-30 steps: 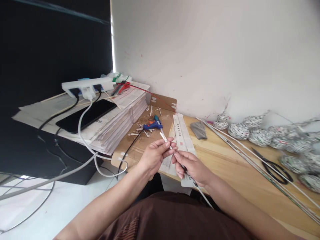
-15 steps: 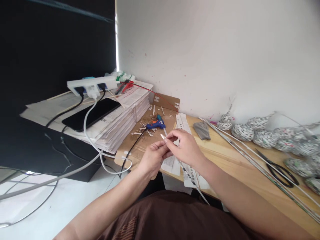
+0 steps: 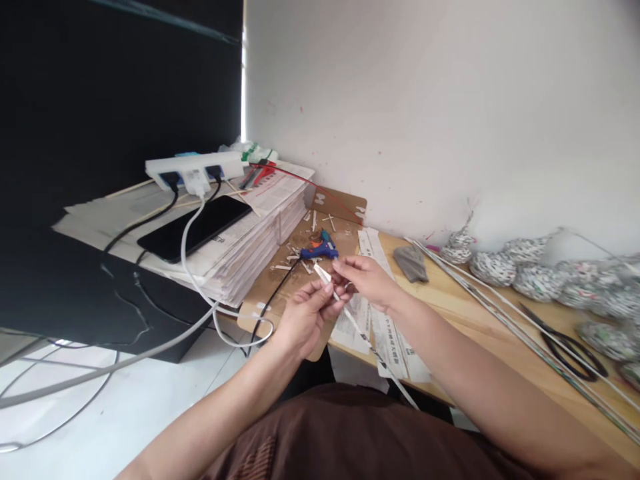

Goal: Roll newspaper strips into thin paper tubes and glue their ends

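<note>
1. One slender paper tube [image 3: 357, 325] lies in the left hand [image 3: 305, 319], pinched between thumb and fingers close to its far end; this grip [image 3: 333, 293] is narrow, closed on the tube.
2. Its long axis slants: the pale, flattened tip [image 3: 323, 273] points away from the body and a little to the left, while the shaft runs back toward the person and to the right, over the edge of the worktop [image 3: 450, 313].
3. The left hand is the nearer to the tube, being wrapped on it. The right hand [image 3: 373, 283] comes in from the right, thumb and forefinger just beside the tip. Whether those fingers pinch anything is too small to tell.
4. Past the tip lies a blue glue gun [image 3: 320, 248], on cardboard [image 3: 280, 287] strewn with white scraps [image 3: 283, 267]. The tip points roughly toward the gun, and a gap shows between them.
5. Printed paper strips [image 3: 393, 340] lie under and beside the shaft. Farther right are a grey cloth [image 3: 411, 263], long thin rods [image 3: 480, 297] and black-handled scissors [image 3: 575, 353], with woven paper bulbs [image 3: 493, 268] near the wall, all well apart from both hands.
</note>
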Demonstrator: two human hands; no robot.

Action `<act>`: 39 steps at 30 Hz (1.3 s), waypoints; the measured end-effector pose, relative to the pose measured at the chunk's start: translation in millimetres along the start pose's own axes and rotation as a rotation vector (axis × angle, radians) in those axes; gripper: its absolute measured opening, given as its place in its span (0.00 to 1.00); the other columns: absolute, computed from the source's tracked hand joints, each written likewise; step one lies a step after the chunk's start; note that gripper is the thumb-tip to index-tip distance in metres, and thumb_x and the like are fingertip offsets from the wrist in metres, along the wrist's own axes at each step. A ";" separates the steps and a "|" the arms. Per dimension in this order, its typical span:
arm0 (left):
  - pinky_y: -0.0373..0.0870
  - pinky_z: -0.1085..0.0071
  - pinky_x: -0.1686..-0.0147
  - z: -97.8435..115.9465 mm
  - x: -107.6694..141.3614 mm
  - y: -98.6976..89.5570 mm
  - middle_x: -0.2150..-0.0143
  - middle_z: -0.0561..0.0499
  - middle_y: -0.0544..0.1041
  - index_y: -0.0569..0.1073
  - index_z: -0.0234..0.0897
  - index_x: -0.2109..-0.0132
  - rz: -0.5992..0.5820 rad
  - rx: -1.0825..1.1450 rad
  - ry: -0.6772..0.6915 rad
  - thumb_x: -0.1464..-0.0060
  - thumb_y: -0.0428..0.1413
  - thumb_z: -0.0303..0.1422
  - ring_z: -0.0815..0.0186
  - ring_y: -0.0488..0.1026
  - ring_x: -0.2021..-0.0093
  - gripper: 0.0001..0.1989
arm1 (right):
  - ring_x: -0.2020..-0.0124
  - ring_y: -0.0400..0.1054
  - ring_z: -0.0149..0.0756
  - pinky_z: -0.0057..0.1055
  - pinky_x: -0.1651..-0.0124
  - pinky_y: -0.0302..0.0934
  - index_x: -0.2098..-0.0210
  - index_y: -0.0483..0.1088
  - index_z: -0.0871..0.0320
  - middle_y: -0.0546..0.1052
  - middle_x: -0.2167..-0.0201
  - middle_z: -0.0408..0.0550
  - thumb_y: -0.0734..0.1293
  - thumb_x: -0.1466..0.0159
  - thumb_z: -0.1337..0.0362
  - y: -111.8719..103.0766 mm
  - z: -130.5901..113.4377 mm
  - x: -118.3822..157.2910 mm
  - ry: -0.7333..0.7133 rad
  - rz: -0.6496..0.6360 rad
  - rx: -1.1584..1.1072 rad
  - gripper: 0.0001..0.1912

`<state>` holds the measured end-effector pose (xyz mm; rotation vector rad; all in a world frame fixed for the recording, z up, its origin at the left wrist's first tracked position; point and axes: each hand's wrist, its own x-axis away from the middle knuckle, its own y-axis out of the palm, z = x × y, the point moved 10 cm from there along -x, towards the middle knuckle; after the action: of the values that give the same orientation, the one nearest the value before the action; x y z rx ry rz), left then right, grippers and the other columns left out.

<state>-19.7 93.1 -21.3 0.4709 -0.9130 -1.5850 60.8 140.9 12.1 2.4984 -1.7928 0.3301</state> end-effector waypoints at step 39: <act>0.77 0.77 0.65 32.2 -5.6 1.3 0.68 0.48 0.78 0.74 0.31 0.63 0.058 -0.029 0.052 0.53 0.63 0.23 0.61 0.80 0.63 0.09 | 0.73 0.67 0.28 0.21 0.82 0.51 0.55 0.62 0.50 0.68 0.60 0.44 0.71 0.44 0.60 -43.4 -23.6 81.7 -0.119 0.063 -0.226 0.20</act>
<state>-41.1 107.9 -1.7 0.4595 -0.8555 -1.5244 123.2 83.0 55.3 2.3547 -1.8377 -0.0201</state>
